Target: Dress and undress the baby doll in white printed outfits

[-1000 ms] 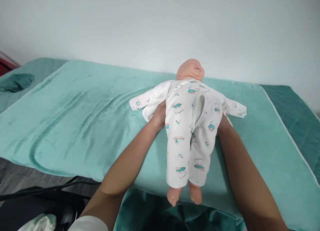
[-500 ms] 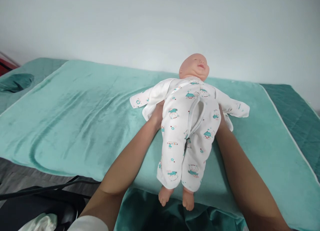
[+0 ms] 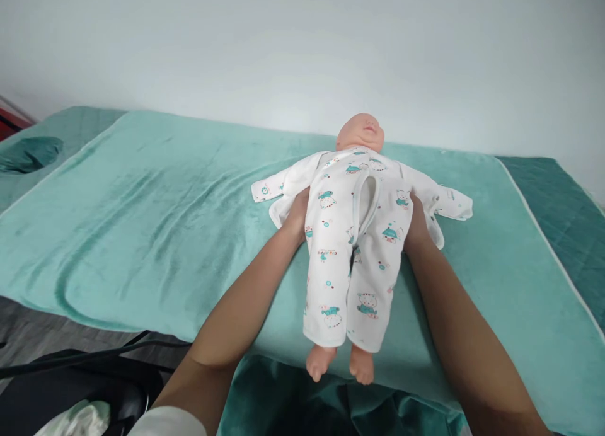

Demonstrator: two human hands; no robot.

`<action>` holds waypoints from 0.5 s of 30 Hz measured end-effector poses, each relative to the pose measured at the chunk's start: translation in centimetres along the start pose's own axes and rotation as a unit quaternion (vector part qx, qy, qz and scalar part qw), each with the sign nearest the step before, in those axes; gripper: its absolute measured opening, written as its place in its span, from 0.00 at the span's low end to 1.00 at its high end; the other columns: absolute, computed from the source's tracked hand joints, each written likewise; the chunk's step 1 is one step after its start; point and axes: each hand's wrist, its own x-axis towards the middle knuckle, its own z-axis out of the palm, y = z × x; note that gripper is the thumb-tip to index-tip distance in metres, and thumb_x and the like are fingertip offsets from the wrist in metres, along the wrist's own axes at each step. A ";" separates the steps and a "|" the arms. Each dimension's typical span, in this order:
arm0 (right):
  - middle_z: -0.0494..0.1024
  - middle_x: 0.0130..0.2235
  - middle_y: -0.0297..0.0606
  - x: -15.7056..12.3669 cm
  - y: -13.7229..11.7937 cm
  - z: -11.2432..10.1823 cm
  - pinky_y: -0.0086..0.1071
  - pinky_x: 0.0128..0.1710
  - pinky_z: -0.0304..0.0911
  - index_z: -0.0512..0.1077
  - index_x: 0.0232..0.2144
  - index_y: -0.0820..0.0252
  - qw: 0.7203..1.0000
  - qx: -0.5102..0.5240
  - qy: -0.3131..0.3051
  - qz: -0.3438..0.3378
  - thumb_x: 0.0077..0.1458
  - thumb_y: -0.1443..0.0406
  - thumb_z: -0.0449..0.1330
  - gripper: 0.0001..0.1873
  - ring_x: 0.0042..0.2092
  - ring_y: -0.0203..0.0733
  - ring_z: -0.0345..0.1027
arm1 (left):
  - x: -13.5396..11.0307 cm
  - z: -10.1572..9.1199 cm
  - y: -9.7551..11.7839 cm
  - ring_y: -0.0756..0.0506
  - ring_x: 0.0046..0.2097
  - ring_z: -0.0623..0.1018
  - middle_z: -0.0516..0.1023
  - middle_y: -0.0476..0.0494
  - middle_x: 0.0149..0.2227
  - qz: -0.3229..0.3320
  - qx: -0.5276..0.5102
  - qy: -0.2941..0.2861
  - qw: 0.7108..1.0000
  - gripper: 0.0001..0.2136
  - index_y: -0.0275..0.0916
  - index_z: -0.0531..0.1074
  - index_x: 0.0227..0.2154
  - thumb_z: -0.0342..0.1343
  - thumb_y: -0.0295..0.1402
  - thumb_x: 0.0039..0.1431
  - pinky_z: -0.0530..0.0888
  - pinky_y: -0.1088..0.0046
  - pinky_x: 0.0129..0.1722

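Observation:
A baby doll (image 3: 331, 234) in a white romper with green and pink prints lies face up on a green velvety cover, its arms spread wide. My left hand (image 3: 299, 215) grips its side at the waist, partly under the cloth. On the opposite side my right hand (image 3: 416, 225) holds the waist in the same way. The fingers of both hands are hidden behind the doll and its clothes. The doll's bare feet (image 3: 341, 363) point toward me at the front edge, and its head (image 3: 360, 132) is near the wall.
The green cover (image 3: 155, 234) spreads over a padded bed, with a darker quilted surface (image 3: 553, 203) at the right. A dark face hole (image 3: 31, 154) is at the far left. At the lower left are a black cable (image 3: 94, 355) and a dark seat with a pale cloth (image 3: 78, 418).
The doll's head has moved down and slightly left, and its face has tipped back. Its feet have shifted up and a little right. Both hands keep hold of its sides.

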 end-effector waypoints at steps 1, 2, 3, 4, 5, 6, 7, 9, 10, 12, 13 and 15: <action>0.83 0.44 0.37 -0.1 -0.2 0.1 0.53 0.59 0.67 0.78 0.29 0.53 1.000 0.015 0.001 -0.001 0.49 0.58 0.66 0.07 0.56 0.63 0.71 | 0.0 0.0 0.0 0.36 0.50 0.81 0.85 0.45 0.39 0.011 -0.001 -0.006 1.000 0.11 0.39 0.80 0.36 0.62 0.37 0.50 0.78 0.58 0.53; 0.83 0.46 0.35 -0.2 -0.3 0.2 0.52 0.59 0.68 0.79 0.32 0.52 0.999 0.037 0.002 0.002 0.49 0.59 0.66 0.08 0.57 0.61 0.71 | 0.1 -0.1 0.1 0.37 0.51 0.81 0.85 0.44 0.41 0.022 -0.001 -0.009 1.000 0.13 0.39 0.80 0.38 0.62 0.34 0.49 0.77 0.59 0.54; 0.83 0.46 0.34 -0.2 -0.3 0.3 0.51 0.59 0.68 0.80 0.36 0.52 0.998 0.064 -0.001 0.007 0.50 0.59 0.66 0.10 0.56 0.59 0.72 | 0.1 -0.2 0.1 0.37 0.51 0.81 0.85 0.44 0.42 0.030 -0.002 -0.010 1.000 0.15 0.39 0.80 0.41 0.62 0.32 0.49 0.77 0.59 0.54; 0.83 0.47 0.34 -0.2 -0.2 0.5 0.49 0.58 0.69 0.80 0.39 0.51 0.996 0.093 -0.008 0.013 0.50 0.59 0.67 0.12 0.55 0.56 0.73 | 0.1 -0.3 0.2 0.38 0.52 0.81 0.85 0.44 0.44 0.033 -0.004 -0.007 0.999 0.17 0.40 0.80 0.43 0.61 0.31 0.49 0.77 0.59 0.54; 0.83 0.47 0.34 -0.1 0.0 0.6 0.48 0.57 0.70 0.80 0.42 0.50 0.993 0.118 -0.015 0.017 0.50 0.58 0.67 0.14 0.54 0.54 0.74 | 0.0 -0.3 0.3 0.38 0.52 0.81 0.85 0.44 0.45 0.035 -0.008 -0.005 0.999 0.18 0.40 0.80 0.46 0.60 0.31 0.50 0.77 0.59 0.54; 0.83 0.47 0.34 0.0 0.1 0.7 0.48 0.55 0.71 0.80 0.43 0.50 0.990 0.138 -0.021 0.018 0.50 0.58 0.68 0.16 0.53 0.53 0.75 | 0.0 -0.4 0.4 0.39 0.52 0.81 0.85 0.44 0.46 0.036 -0.014 -0.004 0.999 0.19 0.41 0.79 0.48 0.59 0.31 0.51 0.77 0.60 0.54; 0.83 0.48 0.34 0.0 0.3 0.8 0.47 0.54 0.72 0.80 0.43 0.50 0.988 0.150 -0.027 0.016 0.50 0.57 0.68 0.16 0.53 0.52 0.75 | -0.1 -0.4 0.5 0.39 0.53 0.81 0.85 0.44 0.47 0.037 -0.018 -0.005 0.999 0.20 0.42 0.78 0.50 0.59 0.32 0.52 0.77 0.60 0.54; 0.83 0.48 0.35 0.1 0.5 0.9 0.47 0.54 0.72 0.80 0.43 0.51 0.987 0.157 -0.038 0.008 0.50 0.57 0.69 0.17 0.53 0.51 0.75 | -0.3 -0.3 0.7 0.39 0.55 0.80 0.84 0.45 0.50 0.045 -0.019 -0.007 0.999 0.20 0.43 0.77 0.52 0.59 0.34 0.55 0.77 0.61 0.56; 0.83 0.48 0.35 0.1 0.6 0.9 0.47 0.54 0.72 0.80 0.43 0.51 0.987 0.158 -0.043 0.003 0.50 0.57 0.69 0.17 0.53 0.51 0.75 | -0.5 -0.2 0.7 0.39 0.56 0.79 0.83 0.45 0.52 0.052 -0.018 -0.007 0.998 0.21 0.44 0.77 0.53 0.59 0.35 0.56 0.76 0.61 0.57; 0.83 0.48 0.35 0.0 0.8 0.8 0.47 0.55 0.72 0.79 0.44 0.51 0.985 0.160 -0.057 -0.010 0.50 0.57 0.69 0.17 0.54 0.51 0.74 | -0.6 0.0 0.8 0.39 0.60 0.77 0.80 0.46 0.57 0.072 -0.017 -0.016 0.997 0.21 0.45 0.76 0.55 0.60 0.37 0.58 0.74 0.62 0.59; 0.83 0.48 0.36 0.0 0.9 0.7 0.47 0.56 0.71 0.79 0.44 0.51 0.985 0.162 -0.065 -0.017 0.50 0.58 0.69 0.17 0.54 0.50 0.74 | -0.7 0.1 0.8 0.39 0.62 0.75 0.78 0.46 0.60 0.086 -0.014 -0.025 0.996 0.21 0.45 0.75 0.56 0.60 0.39 0.59 0.73 0.62 0.61; 0.82 0.49 0.35 0.0 1.1 0.6 0.47 0.57 0.70 0.79 0.46 0.51 0.981 0.171 -0.085 -0.029 0.50 0.58 0.70 0.19 0.55 0.50 0.74 | -0.8 0.3 0.8 0.39 0.66 0.71 0.73 0.46 0.64 0.112 0.008 -0.045 0.993 0.23 0.45 0.72 0.59 0.57 0.43 0.62 0.69 0.61 0.65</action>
